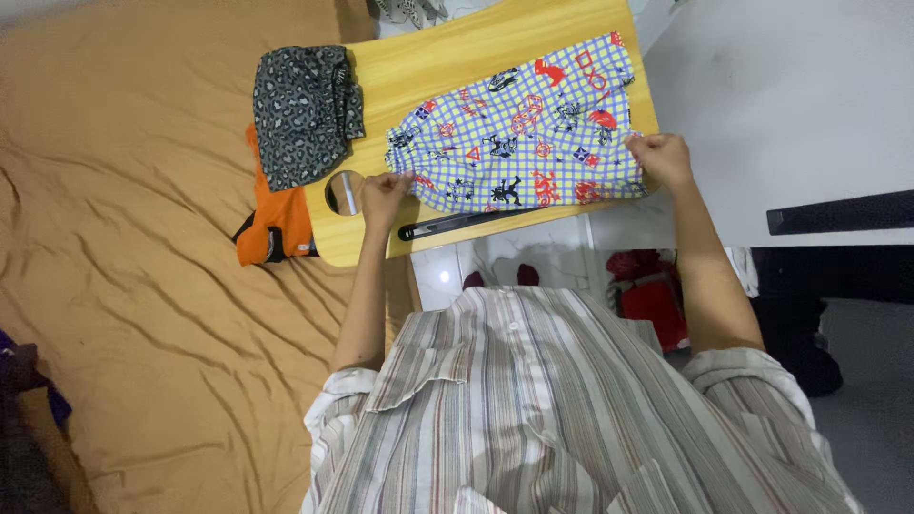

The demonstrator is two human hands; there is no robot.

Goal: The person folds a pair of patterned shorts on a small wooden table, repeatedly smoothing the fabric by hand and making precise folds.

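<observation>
A checked blue-and-yellow printed garment (519, 133) is spread flat across the near half of the wooden lap table (447, 57), its near edge pinched by the left hand (383, 195) and right hand (660, 157). It is judged light, limp and easily creased, best gripped at hems and corners. A folded leopard-print cloth (305, 109) lies at the table's left edge.

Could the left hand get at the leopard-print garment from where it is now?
Probably yes. The left hand rests on the checked cloth's near corner, and the leopard-print garment lies just beyond it on the wooden board. Only bare board and the round hole lie between; nothing blocks the way.
</observation>
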